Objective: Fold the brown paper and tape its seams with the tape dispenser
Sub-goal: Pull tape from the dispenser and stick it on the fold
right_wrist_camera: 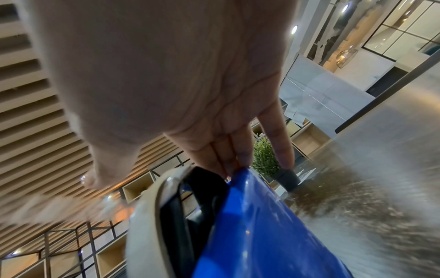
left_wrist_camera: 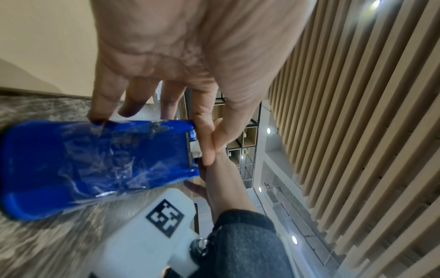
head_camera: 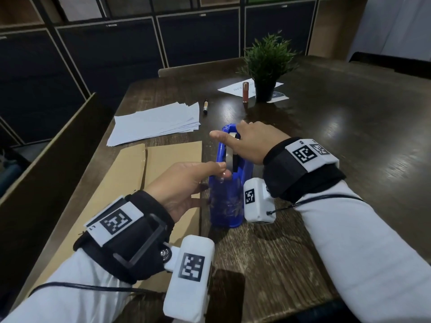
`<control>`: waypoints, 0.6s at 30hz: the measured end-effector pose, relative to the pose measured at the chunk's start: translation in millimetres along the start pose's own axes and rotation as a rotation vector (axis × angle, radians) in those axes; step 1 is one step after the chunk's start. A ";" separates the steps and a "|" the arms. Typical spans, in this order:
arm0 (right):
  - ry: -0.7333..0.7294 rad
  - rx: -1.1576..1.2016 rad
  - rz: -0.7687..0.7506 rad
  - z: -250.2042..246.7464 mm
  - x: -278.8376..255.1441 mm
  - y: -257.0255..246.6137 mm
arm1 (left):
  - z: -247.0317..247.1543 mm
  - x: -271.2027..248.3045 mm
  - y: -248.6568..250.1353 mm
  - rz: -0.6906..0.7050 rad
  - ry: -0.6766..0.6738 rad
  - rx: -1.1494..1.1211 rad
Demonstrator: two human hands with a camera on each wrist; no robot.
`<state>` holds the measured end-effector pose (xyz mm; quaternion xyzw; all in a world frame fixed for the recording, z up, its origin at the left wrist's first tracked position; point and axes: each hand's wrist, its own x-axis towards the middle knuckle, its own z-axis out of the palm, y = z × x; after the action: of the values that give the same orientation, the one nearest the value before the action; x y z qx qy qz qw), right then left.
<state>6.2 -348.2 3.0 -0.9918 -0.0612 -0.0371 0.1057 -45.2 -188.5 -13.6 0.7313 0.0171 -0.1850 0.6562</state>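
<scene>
The blue tape dispenser point(head_camera: 229, 183) stands on the dark wooden table point(head_camera: 326, 141) at the centre of the head view, just beside the right edge of the brown paper point(head_camera: 130, 173), which lies flat at centre left with one flap folded over. The right hand point(head_camera: 250, 142) rests on the far top of the dispenser, fingers laid over the edge and thumb stretched out to the left; in the right wrist view the fingers point(right_wrist_camera: 232, 150) reach straight down to the blue rim beside the tape roll point(right_wrist_camera: 152, 216). The left hand point(head_camera: 184, 183) is at the cutter end, thumb and forefinger pressed together in a pinch, probably on the loose tape end, though blur hides the tape itself. In the upper half of the head view lie a stack of white sheets point(head_camera: 154, 124), a marker point(head_camera: 205, 107), a small tube point(head_camera: 245, 92) and a potted plant point(head_camera: 268, 64).
</scene>
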 end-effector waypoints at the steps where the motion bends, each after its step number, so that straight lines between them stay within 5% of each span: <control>1: -0.002 -0.001 -0.002 0.0 0.2 0.2 | 0.0 -0.7 -0.5 0.004 -0.002 0.001; 18: -0.019 -0.011 0.016 0.2 0.0 -1.2 | 5.1 -10.4 -15.2 0.091 0.000 0.046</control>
<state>6.1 -347.0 3.1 -0.9932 -0.0539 -0.0274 0.0999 -60.2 -189.0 -25.4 0.7462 -0.0205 -0.1552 0.6471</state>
